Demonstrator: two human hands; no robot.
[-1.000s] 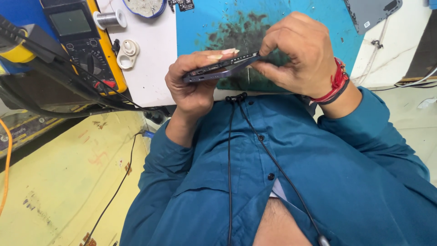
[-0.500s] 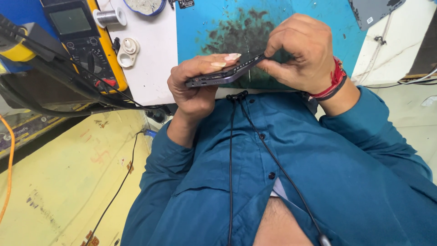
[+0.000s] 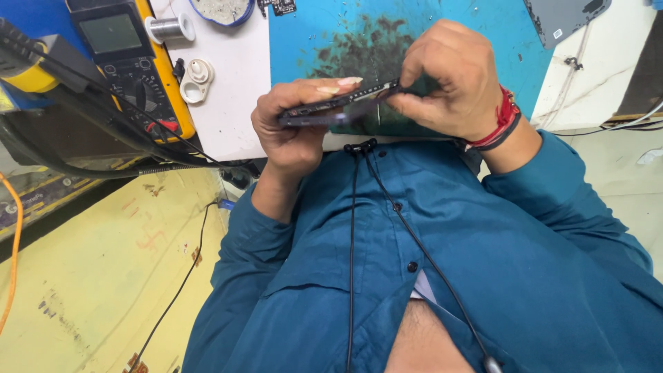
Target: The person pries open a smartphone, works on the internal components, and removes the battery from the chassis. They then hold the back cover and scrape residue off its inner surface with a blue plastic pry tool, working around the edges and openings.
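Head view, dark phone [image 3: 331,109] gripped between left hand [image 3: 293,131], right hand [image 3: 452,79]

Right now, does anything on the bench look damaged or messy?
Yes: the blue work mat carries a dark, scuffed stain with small specks scattered around it, just behind the phone held by both hands. Nothing else looks odd.

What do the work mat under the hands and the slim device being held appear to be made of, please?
The work mat looks like soft rubber or silicone: matte blue, smeared with dark stains. The slim device, held between the left hand and the right hand, seems to have a dark metal or hard plastic frame with a slight sheen; seen edge-on, so uncertain.
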